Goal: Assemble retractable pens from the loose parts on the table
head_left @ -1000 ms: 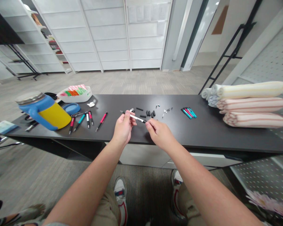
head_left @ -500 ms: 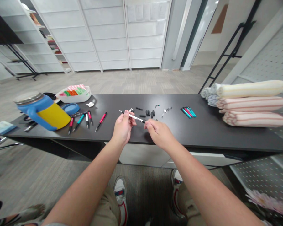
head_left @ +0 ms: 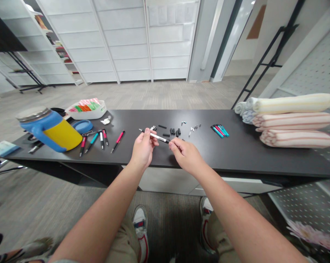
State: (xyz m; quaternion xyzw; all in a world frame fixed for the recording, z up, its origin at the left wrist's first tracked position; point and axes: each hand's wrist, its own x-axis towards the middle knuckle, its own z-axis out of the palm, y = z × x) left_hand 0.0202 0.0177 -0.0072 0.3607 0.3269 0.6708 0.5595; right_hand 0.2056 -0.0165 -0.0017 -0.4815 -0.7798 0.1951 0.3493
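My left hand (head_left: 143, 148) pinches a white pen (head_left: 157, 136) near its tip end, holding it above the black table (head_left: 236, 153). My right hand (head_left: 184, 154) has its fingers closed on the pen's black end. Behind the hands lie small black pen parts (head_left: 173, 131) and tiny metal pieces (head_left: 193, 128). Several assembled pens (head_left: 101, 138) lie to the left, and a few teal and pink pens (head_left: 220, 130) lie to the right.
A blue and yellow jug (head_left: 51, 129) lies on its side at the table's left, with a white tray (head_left: 87, 109) of coloured items behind it. Rolled towels (head_left: 291, 120) are stacked at the right end. My shoes (head_left: 140, 226) show below the table edge.
Both hands stay almost still on the pen; my right hand's fingers shifted slightly along its black end.
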